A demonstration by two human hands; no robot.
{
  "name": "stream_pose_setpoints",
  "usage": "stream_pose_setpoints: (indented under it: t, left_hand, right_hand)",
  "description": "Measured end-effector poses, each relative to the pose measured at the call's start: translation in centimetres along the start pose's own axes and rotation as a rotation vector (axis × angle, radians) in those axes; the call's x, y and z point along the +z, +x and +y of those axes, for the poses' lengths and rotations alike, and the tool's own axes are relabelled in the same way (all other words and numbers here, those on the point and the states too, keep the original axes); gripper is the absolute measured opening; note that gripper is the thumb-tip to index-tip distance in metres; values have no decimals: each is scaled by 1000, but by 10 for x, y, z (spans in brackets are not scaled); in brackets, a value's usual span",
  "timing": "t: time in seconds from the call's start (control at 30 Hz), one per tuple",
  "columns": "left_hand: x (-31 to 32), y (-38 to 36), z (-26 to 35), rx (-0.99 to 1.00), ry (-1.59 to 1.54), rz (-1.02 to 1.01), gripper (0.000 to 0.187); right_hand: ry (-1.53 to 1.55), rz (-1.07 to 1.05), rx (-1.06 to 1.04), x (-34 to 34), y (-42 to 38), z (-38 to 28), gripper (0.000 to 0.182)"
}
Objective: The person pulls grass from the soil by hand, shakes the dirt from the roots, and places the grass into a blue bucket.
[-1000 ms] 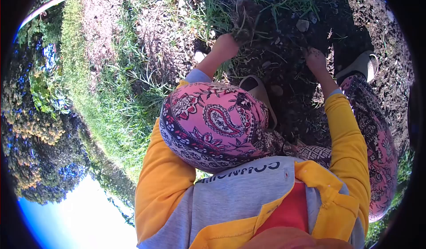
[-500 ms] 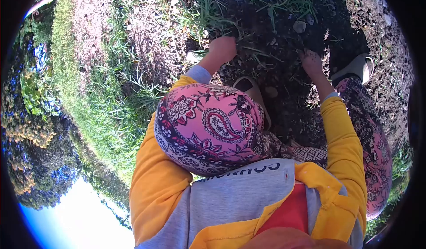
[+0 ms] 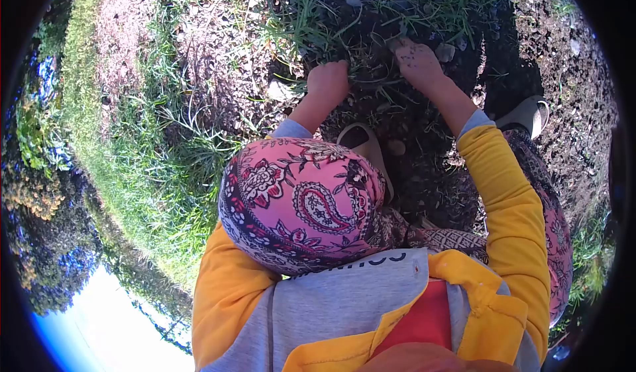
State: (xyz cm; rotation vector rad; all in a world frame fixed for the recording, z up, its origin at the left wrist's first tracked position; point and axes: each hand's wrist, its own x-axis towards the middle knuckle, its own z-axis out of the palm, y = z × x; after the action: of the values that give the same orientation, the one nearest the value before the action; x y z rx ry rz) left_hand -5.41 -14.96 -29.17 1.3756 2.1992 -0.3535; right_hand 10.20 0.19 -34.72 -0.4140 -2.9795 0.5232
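Note:
My left hand (image 3: 328, 82) is closed in a fist low over the dark soil, with thin green grass blades (image 3: 361, 79) coming out beside its fingers. Its fingertips are turned away from view. To the right, my right hand (image 3: 419, 64) reaches forward to the ground, back of the hand up and flecked with soil. Its fingers are bent together at the edge of a grass clump (image 3: 381, 41); whatever is between them is hidden in the shade.
A grey stone (image 3: 445, 53) lies just right of my right hand. More grass (image 3: 308, 14) grows ahead. My sandals (image 3: 371, 150) rest on the soil below my hands, beside a patterned pink trouser knee (image 3: 305, 196). Sunlit grass (image 3: 146, 180) spreads to the left.
My right hand has moved forward and left, from near the right foot to the grass close to my left hand. The left hand has stayed nearly in place, still closed.

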Motion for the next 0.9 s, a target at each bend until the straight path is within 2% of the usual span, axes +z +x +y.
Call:
stream_pose_setpoints:
  t: [0.07, 0.17, 0.27, 0.37, 0.57, 0.77, 0.87, 0.9]
  left_hand:
    - [16, 1, 2, -20, -25, 16, 27]
    - [17, -2, 3, -24, -45, 34, 28]
    - [21, 3, -1, 19, -81, 74, 28]
    - [14, 5, 4, 7, -105, 49, 28]
    - [8, -2, 1, 28, -133, 48, 28]
    - [11, -8, -6, 5, -115, 22, 29]
    - [9, -8, -6, -1, -106, 15, 29]
    - [9, -7, -6, 8, -115, 34, 29]
  right_hand:
    - [-24, 162, 106, 12, 28, -1, 17]
    - [-128, -28, 262, 21, 56, 23, 27]
    - [-168, -95, 442, 12, 68, 37, 23]
    - [-192, -295, 296, 6, 63, 54, 21]
    - [-12, -230, 477, 17, 61, 57, 25]
    - [11, -38, 341, 29, 35, 54, 22]
    - [52, -65, 403, 6, 12, 22, 21]
    - [40, -1, 345, -2, 4, 23, 20]
